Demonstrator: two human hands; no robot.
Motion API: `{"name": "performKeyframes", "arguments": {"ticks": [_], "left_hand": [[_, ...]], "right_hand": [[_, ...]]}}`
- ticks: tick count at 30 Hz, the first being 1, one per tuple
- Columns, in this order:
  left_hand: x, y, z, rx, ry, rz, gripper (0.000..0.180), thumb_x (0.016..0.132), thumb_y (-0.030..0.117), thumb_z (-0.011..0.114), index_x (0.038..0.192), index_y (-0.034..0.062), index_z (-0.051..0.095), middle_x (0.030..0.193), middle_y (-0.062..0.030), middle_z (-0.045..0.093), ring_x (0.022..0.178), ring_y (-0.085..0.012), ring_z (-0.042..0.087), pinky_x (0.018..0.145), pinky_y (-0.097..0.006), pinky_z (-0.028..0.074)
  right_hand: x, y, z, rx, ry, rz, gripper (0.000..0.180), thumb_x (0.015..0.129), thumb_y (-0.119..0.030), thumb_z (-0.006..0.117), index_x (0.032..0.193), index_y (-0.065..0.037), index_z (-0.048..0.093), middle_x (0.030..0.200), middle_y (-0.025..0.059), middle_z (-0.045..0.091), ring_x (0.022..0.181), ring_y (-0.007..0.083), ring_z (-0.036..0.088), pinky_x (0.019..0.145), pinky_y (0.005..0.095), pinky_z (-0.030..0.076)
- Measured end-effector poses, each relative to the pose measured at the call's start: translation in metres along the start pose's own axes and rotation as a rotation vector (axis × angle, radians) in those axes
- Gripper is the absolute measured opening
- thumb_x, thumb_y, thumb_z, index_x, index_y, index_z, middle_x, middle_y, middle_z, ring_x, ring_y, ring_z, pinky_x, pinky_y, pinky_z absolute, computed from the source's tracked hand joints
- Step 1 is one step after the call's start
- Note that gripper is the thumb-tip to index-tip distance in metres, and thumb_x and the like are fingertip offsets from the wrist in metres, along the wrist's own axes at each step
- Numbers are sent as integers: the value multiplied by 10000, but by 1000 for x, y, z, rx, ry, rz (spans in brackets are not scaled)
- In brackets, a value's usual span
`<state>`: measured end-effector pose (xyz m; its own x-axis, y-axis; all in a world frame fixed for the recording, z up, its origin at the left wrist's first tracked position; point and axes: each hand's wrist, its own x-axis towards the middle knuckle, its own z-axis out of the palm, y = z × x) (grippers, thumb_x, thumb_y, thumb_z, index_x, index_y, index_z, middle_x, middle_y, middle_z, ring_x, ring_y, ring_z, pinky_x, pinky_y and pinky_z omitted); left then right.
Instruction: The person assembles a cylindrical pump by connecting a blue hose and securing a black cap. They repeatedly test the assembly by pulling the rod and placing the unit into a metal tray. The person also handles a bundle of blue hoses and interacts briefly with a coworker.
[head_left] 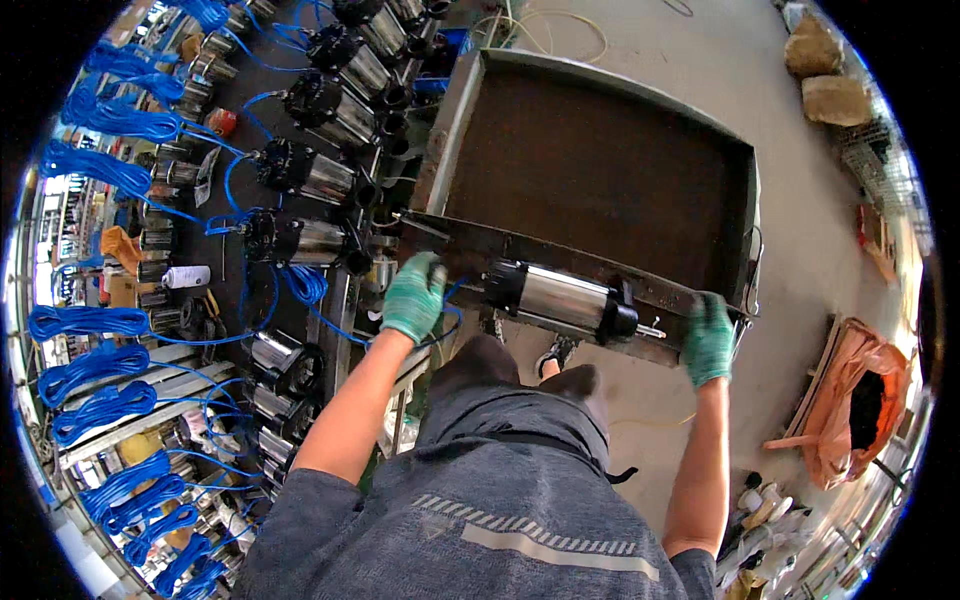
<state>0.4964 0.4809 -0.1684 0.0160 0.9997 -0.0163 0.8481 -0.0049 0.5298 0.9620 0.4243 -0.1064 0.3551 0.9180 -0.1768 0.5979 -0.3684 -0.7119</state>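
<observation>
Left hand [414,297]: fingers half-curled; cannot tell any grasp. Right hand [708,340]: at near right corner of tray [600,170], grip likewise unclear. Cable [305,284]: blue, coiled leftward; could snag if pulled. Motor [565,297]: lying along tray's near ledge; might roll off if tipped.

A head-worn fisheye looks steeply down over the near grey shirt [450,515].

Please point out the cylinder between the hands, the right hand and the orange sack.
Cylinder [563,298], head view: shiny metal body.
Right hand [708,342], head view: glove's back.
Orange sack [830,425], head view: left side.
</observation>
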Motion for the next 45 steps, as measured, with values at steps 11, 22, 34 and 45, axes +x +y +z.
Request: {"name": "performKeyframes", "arguments": {"ticks": [11, 22, 34, 45], "left_hand": [[107, -88, 4, -943, -147, -656, 240, 1043, 313, 567, 1107, 85, 530, 740, -46, 610, 530, -168, 581, 498, -344, 523], [47, -48, -33, -464, 77, 104, 131, 1003, 179, 631, 978, 67, 568, 756, -56, 593, 636, -180, 569, 600, -355, 488], [24, -54, -22, -1035, -466, -42, 220, 1035, 233, 598, 1159, 78, 694, 792, -5, 644, 635, -93, 595, 580, -251, 479], [45, -56, -8, -1135, -738, -488, 406, 1037, 423, 554, 1193, 71, 683, 756, -24, 647, 593, -139, 619, 542, -269, 518]], "right_hand": [[-12, -105, 107, -496, 10, -293, 193, 910, -266, 623, 938, -81, 672, 968, 160, 681, 957, 396, 613, 840, 496, 506], [-19, -103, 110, -527, 67, -275, 194, 930, -264, 599, 930, -75, 644, 973, 150, 669, 956, 396, 603, 833, 499, 500], [-17, -106, 113, -530, 116, -247, 178, 910, -258, 627, 901, -83, 657, 959, 131, 682, 935, 371, 620, 823, 478, 517], [-16, -107, 113, -529, 139, -229, 191, 914, -272, 624, 921, -87, 669, 954, 134, 688, 942, 374, 626, 828, 481, 518]]}}
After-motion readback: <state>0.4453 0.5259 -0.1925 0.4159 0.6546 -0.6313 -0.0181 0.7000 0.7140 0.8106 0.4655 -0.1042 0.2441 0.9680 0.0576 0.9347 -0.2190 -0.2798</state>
